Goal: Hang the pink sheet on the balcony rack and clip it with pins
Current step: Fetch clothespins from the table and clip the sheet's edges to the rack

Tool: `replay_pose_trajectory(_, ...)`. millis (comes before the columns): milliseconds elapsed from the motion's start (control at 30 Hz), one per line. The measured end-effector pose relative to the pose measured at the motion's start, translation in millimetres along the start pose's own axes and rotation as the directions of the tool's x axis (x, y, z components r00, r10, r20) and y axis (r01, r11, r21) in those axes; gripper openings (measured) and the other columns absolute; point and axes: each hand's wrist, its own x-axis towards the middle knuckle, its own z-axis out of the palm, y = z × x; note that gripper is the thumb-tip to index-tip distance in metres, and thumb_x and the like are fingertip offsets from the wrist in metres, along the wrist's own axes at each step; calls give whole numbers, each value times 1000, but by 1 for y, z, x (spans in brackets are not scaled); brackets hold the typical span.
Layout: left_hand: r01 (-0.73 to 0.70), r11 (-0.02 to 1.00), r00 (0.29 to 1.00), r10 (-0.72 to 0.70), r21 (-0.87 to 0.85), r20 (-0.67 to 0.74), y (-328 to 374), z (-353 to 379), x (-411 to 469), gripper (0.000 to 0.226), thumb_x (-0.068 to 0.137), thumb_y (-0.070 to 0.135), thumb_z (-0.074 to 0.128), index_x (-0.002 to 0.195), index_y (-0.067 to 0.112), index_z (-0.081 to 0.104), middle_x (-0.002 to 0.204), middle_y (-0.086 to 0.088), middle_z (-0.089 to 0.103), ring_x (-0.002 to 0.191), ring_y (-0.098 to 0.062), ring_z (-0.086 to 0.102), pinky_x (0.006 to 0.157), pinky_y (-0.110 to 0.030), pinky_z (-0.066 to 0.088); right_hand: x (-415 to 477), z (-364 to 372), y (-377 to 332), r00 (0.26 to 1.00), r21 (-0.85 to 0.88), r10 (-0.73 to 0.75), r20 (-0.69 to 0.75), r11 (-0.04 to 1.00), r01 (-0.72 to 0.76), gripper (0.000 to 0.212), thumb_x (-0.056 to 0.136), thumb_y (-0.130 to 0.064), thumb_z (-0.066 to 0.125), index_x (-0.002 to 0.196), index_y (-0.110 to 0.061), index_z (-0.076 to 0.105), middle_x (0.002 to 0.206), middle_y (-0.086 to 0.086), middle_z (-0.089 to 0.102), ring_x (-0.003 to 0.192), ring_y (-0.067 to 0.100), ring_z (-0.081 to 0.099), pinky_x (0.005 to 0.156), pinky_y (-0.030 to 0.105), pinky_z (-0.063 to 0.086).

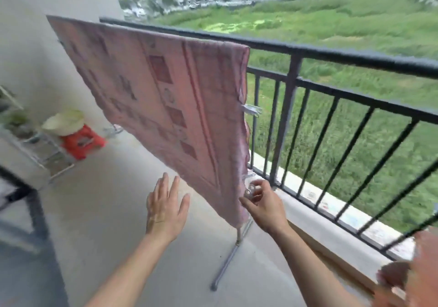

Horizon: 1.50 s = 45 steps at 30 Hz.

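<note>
Pinching a clear clothespin [251,191] in right hand [263,206] against pink sheet [166,98]'s vertical right edge, just leftward; left hand [166,208] open, spread, empty beside.

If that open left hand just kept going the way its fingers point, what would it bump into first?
Most likely the pink sheet. The left hand is open, fingers pointing up and forward at the cloth's lower edge just ahead. Depth is hard to judge, so it might slip just under the hem instead.
</note>
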Motion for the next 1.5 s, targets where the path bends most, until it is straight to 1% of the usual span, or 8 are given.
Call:
replay_pose_trajectory(100, 105, 994, 994, -106, -32, -40, -63, -24, 3, 61, 98, 50, 35, 152, 21, 29, 161, -11, 14, 146, -29, 18, 114, -47, 19, 12, 58, -49, 994, -88, -85, 66, 992, 91, 45, 78, -41, 78, 114, -28, 53, 91, -12, 67, 85, 11, 66, 77, 34, 54)
replay_pose_trajectory(367, 272, 962, 957, -269, 15, -109, -196, -62, 25, 64, 99, 49, 32, 154, 21, 18, 163, -10, 2, 148, -27, 8, 117, -48, 16, 42, 184, -134, 971, 60, -199, 134, 980, 192, 35, 79, -29, 81, 103, -30, 56, 71, -24, 66, 69, -20, 59, 58, 1, 39)
replay_pose_trajectory(633, 386, 921, 901, -365, 48, -234, -294, -92, 96, 64, 99, 51, 29, 155, 23, 15, 163, -8, -3, 149, -27, 3, 118, -49, 11, 133, 314, -218, 914, 161, -281, 294, 957, 242, 30, 78, -21, 75, 93, -37, 56, 85, -11, 69, 70, -2, 70, 65, 19, 51)
replay_pose_trajectory(833, 464, 885, 836, -420, 45, -354, -368, -110, 228, 64, 99, 53, 26, 155, 27, 9, 163, -2, -10, 149, -22, -4, 118, -49, 7, 259, 434, -289, 893, 295, -334, 301, 923, 245, 19, 78, -23, 75, 85, -29, 57, 84, -8, 72, 68, -8, 66, 51, 4, 41)
replay_pose_trajectory(967, 503, 864, 820, -471, 17, -326, -396, -127, 327, 65, 99, 54, 26, 155, 26, 8, 163, -1, -11, 149, -20, -6, 119, -50, 8, 344, 480, -343, 866, 341, -359, 349, 909, 239, 25, 74, -21, 81, 83, -25, 59, 83, -5, 74, 66, -8, 66, 53, 6, 43)
replay_pose_trajectory(1100, 450, 886, 837, -376, 109, -397, -435, -166, 422, 66, 98, 53, 30, 155, 24, 13, 163, -6, -5, 149, -24, -1, 117, -54, 12, 424, 516, -416, 845, 429, -412, 342, 868, 250, 30, 71, -32, 85, 89, -22, 63, 84, -7, 76, 77, 1, 71, 68, 21, 55)
replay_pose_trajectory(1267, 426, 895, 760, -275, 131, -589, -513, -235, 541, 66, 97, 52, 35, 154, 21, 20, 163, -10, 5, 148, -29, 8, 116, -54, 16, 507, 588, -529, 826, 539, -544, 148, 745, 394, 35, 69, -46, 87, 93, -29, 68, 81, -12, 72, 72, 0, 66, 64, 8, 47)
replay_pose_trajectory(1500, 422, 902, 699, -262, 88, -665, -666, -258, 682, 66, 98, 51, 32, 153, 18, 21, 162, -13, 7, 148, -30, 10, 118, -51, 14, 606, 750, -633, 775, 551, -608, 169, 711, 437, 33, 66, -47, 87, 87, -31, 68, 82, -16, 72, 73, 0, 68, 66, 12, 52)
